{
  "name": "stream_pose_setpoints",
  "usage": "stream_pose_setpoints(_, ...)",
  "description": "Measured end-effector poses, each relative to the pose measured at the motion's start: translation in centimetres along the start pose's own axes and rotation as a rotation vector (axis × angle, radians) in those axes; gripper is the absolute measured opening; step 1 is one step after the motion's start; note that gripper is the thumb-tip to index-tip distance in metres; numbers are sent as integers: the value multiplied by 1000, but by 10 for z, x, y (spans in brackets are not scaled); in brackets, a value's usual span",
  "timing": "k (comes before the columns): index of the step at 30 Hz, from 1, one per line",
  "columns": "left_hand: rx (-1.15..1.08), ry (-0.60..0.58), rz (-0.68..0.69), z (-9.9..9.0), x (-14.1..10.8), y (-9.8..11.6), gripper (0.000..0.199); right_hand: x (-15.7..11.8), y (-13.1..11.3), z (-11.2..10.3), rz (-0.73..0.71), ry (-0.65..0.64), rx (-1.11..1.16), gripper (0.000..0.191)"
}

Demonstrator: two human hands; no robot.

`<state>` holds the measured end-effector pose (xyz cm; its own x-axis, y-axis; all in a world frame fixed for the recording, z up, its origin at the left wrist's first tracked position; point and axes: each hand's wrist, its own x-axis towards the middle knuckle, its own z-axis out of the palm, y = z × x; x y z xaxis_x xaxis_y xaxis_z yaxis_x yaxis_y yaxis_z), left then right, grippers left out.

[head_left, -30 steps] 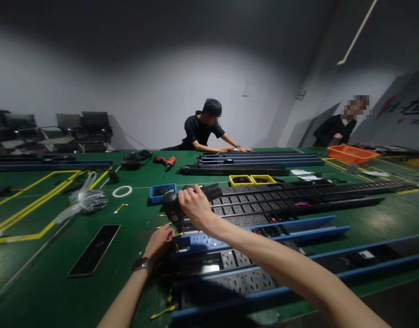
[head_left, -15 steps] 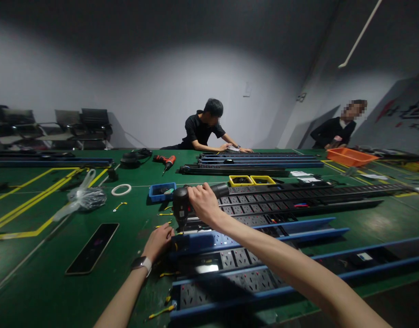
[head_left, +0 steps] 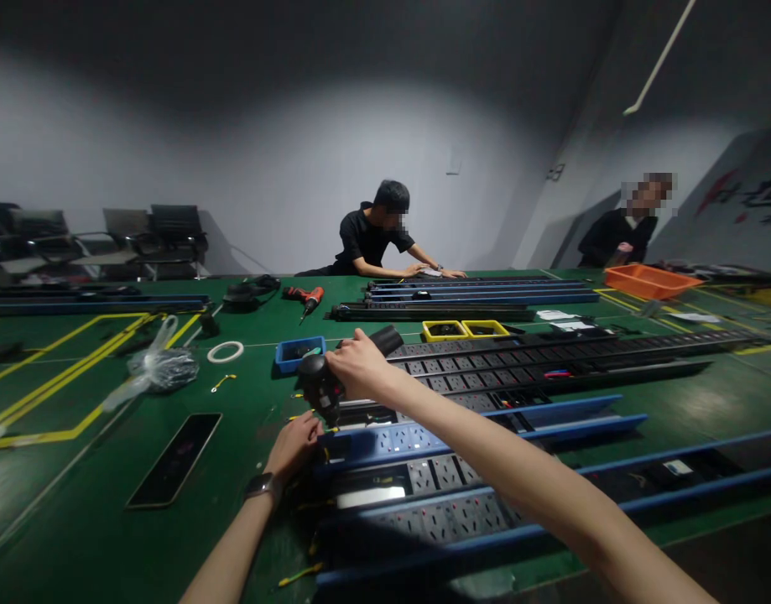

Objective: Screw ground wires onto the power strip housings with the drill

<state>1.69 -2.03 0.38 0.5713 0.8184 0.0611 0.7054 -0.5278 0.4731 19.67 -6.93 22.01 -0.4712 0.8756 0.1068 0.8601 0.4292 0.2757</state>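
Observation:
My right hand is wrapped round a black cordless screwdriver. The tool leans, its lower end over the left end of a blue power strip; whether its tip touches the strip is hidden. My left hand, with a watch on the wrist, is closed at that same end, fingertips just below the tool. Whatever its fingers pinch cannot be made out. More socket strips lie in front of and behind this one. Yellow-green ground wires stick out at their left ends, one wire near the front.
On the green table lie a phone, a plastic bag, a white ring and a red drill. Small blue and yellow bins stand behind the tool. A co-worker leans over the far side; another person stands right.
The screwdriver has tipped from upright to a lean, its top shifting left and down with my right hand. My left hand stays at the strip's end.

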Motion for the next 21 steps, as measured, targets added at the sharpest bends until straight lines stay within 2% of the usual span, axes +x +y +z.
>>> stream_pose_setpoints(3,2,18,1,1,0,-1,32,11,7,-13,-9,-129,18,13)
stream_pose_setpoints(6,-9,11,12,0,1,-1,31,17,9,-17,11,-185,23,14)
stream_pose_setpoints(10,0,5,22,-1,0,-2,30,16,13,-15,19,-185,27,31)
stream_pose_setpoints(14,18,23,35,2,-1,-4,30,11,20,-18,-76,-212,21,54)
stream_pose_setpoints(17,24,29,40,3,-1,-4,30,7,23,-23,-90,-293,16,44)
stream_pose_setpoints(21,38,11,28,2,0,-4,31,2,24,-22,-41,-227,17,38)
